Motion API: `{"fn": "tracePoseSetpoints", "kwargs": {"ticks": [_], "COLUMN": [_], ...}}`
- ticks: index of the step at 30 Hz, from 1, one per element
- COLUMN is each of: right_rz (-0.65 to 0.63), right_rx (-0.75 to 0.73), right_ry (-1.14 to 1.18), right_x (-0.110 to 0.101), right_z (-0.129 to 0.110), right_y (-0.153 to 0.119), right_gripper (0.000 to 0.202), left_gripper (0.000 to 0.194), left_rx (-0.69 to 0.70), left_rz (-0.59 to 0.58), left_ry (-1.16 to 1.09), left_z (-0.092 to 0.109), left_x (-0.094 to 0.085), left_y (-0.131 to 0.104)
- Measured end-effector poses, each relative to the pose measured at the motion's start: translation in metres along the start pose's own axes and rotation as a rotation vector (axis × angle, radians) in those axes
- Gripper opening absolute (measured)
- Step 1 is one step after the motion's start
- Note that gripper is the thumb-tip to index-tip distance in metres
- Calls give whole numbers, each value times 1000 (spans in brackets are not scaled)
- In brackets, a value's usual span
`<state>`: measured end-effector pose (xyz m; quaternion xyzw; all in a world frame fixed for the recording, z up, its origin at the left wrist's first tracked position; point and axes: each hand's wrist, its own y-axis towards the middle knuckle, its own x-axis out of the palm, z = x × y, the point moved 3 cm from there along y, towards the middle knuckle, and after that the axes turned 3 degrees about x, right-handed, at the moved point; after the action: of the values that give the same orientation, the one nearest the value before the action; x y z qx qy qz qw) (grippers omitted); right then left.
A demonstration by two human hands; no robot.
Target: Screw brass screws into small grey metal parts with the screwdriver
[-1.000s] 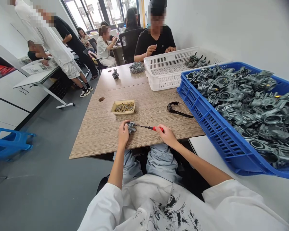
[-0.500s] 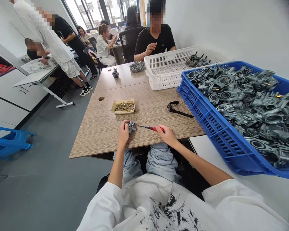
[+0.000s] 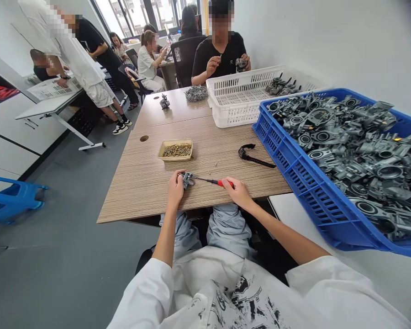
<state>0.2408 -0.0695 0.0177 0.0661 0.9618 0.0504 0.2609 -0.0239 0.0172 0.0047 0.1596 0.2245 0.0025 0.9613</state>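
Note:
My left hand (image 3: 176, 186) is closed around a grey metal carburetor body (image 3: 187, 180), just above the front part of the wooden table (image 3: 130, 192). In my right hand (image 3: 238, 192) is a screwdriver (image 3: 222, 183) with a red and black handle. Its thin shaft points left and its tip meets the carburetor body; the exact spot of contact is too small to make out. Beyond my left hand stands a cream tub (image 3: 175, 157) full of small brass-coloured parts. Two loose brass pieces (image 3: 209, 172) lie near the screwdriver shaft.
At the right, a blue crate (image 3: 287, 169) is heaped with metal carburetor bodies. Behind it stands a white basket (image 3: 233, 114) with a few parts. A black wristwatch (image 3: 248, 155) lies beside the blue crate. Across the table sits a co-worker (image 3: 219, 55).
My hands, the carburetor body and the screwdriver stay nearly in place. The co-worker across the table has raised a metal part into view in one hand. The view has shifted slightly.

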Motion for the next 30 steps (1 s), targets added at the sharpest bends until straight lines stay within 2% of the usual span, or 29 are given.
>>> {"fn": "tracePoseSetpoints", "kwargs": {"ticks": [30], "right_rz": [5], "right_rx": [-1], "right_ry": [-15], "right_x": [-1], "right_z": [1], "right_y": [1], "right_gripper": [48], "left_gripper": [38], "left_rx": [-14], "left_rz": [-4], "left_ry": [30], "left_z": [6], "left_x": [-1], "left_y": [-1]}}
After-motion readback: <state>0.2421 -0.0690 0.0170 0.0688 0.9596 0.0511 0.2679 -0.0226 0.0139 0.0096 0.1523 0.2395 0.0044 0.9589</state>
